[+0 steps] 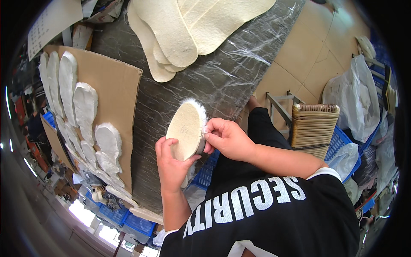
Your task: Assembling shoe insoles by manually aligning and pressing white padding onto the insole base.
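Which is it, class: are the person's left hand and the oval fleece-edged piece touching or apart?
Touching. The head view shows the left hand gripping the oval fleece-edged piece, a fingertip lying over its pale face.

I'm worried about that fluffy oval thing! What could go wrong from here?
Right hand pinches the fluffy rim of the oval piece, so a hard tug might pull out some fluff.

Left hand cups its lower end near the edge of the dark table, so if both hands slipped, it could fall off.

The white fuzzy pieces lie crowded on the cardboard, so a bump might shift them.
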A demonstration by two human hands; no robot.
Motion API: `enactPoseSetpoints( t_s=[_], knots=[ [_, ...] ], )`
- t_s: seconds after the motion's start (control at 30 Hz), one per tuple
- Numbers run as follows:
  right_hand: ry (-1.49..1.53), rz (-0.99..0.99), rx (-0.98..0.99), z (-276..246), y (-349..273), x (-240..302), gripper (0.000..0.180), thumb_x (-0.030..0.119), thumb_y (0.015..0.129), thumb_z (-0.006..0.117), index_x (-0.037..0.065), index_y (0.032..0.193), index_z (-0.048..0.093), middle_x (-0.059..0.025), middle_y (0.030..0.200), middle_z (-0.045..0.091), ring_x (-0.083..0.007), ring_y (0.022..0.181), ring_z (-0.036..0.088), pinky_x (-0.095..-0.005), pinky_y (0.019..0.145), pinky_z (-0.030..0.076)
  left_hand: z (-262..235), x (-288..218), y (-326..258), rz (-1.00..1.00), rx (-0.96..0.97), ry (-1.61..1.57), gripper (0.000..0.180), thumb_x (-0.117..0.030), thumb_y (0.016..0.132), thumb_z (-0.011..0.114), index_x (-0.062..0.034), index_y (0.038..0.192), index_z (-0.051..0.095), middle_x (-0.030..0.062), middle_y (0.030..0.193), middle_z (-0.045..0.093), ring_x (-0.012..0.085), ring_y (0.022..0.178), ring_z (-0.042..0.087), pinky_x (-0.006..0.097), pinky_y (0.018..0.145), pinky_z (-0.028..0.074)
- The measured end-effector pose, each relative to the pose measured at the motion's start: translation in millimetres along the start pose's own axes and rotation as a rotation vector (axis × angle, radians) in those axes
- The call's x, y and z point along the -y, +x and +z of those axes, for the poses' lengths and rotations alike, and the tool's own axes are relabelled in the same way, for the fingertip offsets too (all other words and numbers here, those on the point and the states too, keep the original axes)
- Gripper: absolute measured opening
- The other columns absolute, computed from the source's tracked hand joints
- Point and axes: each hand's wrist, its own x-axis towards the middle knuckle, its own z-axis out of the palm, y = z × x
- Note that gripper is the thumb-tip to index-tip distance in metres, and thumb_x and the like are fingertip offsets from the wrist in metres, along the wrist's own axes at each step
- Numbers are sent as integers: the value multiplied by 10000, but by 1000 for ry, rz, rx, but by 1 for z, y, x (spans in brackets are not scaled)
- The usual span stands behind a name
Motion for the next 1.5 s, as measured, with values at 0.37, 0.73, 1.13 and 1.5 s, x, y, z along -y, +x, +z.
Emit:
enactPoseSetpoints(
  t_s=[0.37,0.73,1.13,1.5],
  knots=[
    [-9,-129,-1,0,3,-14,65,58,919,571,26,880,529,13,811,580,-48,738,551,-221,643,455,0,-6,0,0,3,18,746,-195,468,925,-51,1072,512,171,1213,475,366,1093,522,424,932,451],
    [294,-97,-6,6,-6,19,453,128,896,669,9,1250,412,-50,1033,611,-99,958,567,-268,825,482,6,-12,-7,127,-71,45,734,-230,514,909,-52,1101,507,183,1206,464,382,1067,516,446,886,460],
    [-118,18,157,-33,-18,64,652,64,700,840,42,1230,462,-71,1128,611,-140,1067,573,-293,926,474,17,-9,-32,475,-225,200,524,-268,605,813,-151,1068,599,122,1212,495,317,1080,480,406,875,462],
    [-415,53,165,-37,-22,75,442,-58,779,694,17,1190,549,-55,1080,636,-124,1025,597,-276,912,477,12,-12,-29,548,-59,22,666,-522,651,771,-93,1104,535,124,1209,498,325,1062,497,428,870,467]
  ],
)
